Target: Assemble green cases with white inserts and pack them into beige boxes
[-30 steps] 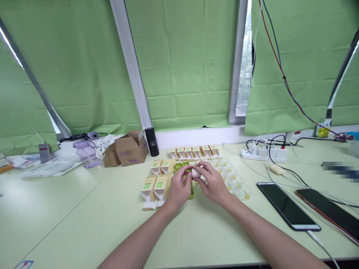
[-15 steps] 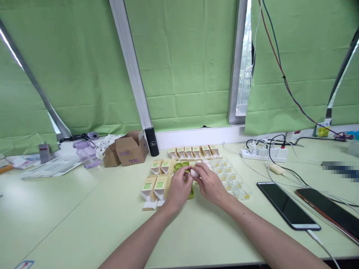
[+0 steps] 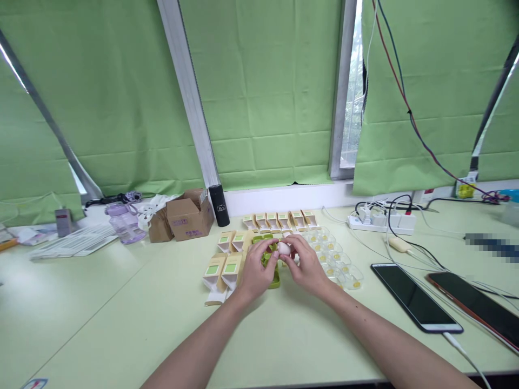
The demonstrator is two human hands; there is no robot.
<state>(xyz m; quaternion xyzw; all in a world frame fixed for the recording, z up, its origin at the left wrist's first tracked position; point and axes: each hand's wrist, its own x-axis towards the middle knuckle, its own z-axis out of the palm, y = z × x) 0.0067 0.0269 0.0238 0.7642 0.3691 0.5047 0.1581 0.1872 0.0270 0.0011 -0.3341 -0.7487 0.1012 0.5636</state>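
Observation:
A small pale pink, egg-shaped piece (image 3: 284, 248) is pinched between the fingertips of both hands above the table. My left hand (image 3: 255, 270) grips it from the left, and my right hand (image 3: 308, 266) from the right. Green plastic pieces with hollows (image 3: 275, 282) lie under and behind my left hand, which partly hides them. Close on my left stand small beige cartons with green labels (image 3: 213, 269), their flaps open. Several clear plastic shells with yellow spots (image 3: 331, 255) sit in rows by my right hand. Another whitish piece shows partly behind my right fingers.
More beige cartons (image 3: 283, 220) line up at the back. A brown cardboard box (image 3: 190, 219), a black cylinder (image 3: 219, 206) and a purple bottle (image 3: 125, 222) stand at the back left. To the right are a power strip (image 3: 383, 222), cables and two phones, one a black-screened phone (image 3: 416, 297).
The egg-shaped piece has shifted slightly right and up, and more of it shows between my fingers. My left fingers have opened out a little around it.

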